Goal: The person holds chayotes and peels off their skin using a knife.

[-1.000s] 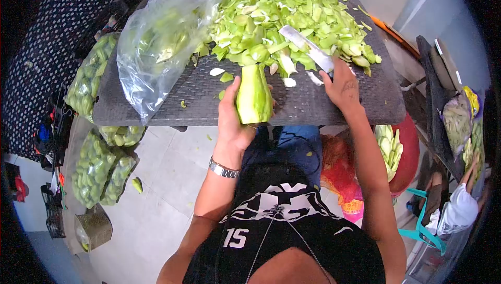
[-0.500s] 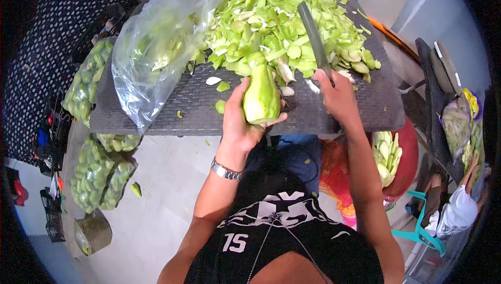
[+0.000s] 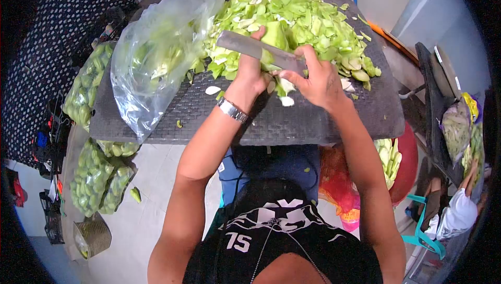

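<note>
My left hand [image 3: 251,70] is wrapped round a pale green chayote [image 3: 277,36], held just over the near side of a heap of peelings [image 3: 313,18]. In my right hand [image 3: 321,79] is a wide-bladed knife [image 3: 240,43]; its blade points to the left and lies across the chayote and in front of my left fingers, partly hiding both. Whether the edge is in the flesh I cannot tell. Both hands are above the dark woven-pattern table [image 3: 292,119]. A few loose white and green scraps lie below them.
A clear plastic bag [image 3: 156,64] with green pieces sits left on the table. Filled bags of green vegetables [image 3: 91,179] stand on the floor, near a woven bin [image 3: 93,237]. A red tub [image 3: 407,164] holds peeled pieces at right. Another person [image 3: 454,211] is at far right.
The chayote has gone from upright near the table's front edge to farther forward, tilted over the heap. The knife has swung from pointing away to lying leftward across it.
</note>
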Demonstrator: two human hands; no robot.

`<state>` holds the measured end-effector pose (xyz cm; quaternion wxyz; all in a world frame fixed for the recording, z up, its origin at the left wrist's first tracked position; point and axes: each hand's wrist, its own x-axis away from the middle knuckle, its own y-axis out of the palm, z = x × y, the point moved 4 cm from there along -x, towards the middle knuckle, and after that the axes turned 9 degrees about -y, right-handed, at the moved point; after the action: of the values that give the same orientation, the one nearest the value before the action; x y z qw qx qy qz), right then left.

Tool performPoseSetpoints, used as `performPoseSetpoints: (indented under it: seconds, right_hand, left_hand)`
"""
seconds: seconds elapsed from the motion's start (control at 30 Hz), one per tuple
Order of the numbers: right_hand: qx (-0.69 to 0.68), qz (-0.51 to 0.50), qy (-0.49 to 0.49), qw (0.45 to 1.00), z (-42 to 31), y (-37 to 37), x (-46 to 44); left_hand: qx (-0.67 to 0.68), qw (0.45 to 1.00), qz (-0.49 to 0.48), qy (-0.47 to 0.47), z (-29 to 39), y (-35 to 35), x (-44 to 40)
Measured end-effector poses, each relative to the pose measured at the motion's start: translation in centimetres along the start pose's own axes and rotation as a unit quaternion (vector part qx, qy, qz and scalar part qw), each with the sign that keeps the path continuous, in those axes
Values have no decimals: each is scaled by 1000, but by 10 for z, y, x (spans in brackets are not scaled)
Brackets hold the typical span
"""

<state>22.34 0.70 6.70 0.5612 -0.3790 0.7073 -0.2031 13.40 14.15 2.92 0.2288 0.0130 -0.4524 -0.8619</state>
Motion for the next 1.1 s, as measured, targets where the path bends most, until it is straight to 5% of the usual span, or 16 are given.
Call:
performPoseSetpoints:
  seconds: [0.23,0.37,0.6,0.7,0.83,0.97,1.1]
  right_hand:
    - [51,-82,-52,994,2,9,-29]
    - [77,-55,-68,993,14,24,-40]
    - [43,-75,-81,993,18,34,-43]
    - [34,-73,31,996,49,31,-49]
    - [-46,-25,145,988,97,9,-42]
    - [-99,-65,35,992,48,20,-33]
    - [-43,-70,-51,995,13,26,-39]
  left_hand:
    - [20,999,41,4,25,10,-17]
    - [31,999,-6,7,30,2,-17]
    - [8,998,59,27,35,1,-15]
    - [-37,993,82,77,31,-22,-15]
    - [-79,996,30,24,36,-3,-7]
    - [-49,994,71,65,30,-21,-18]
    - [-47,997,6,58,29,-12,-14]
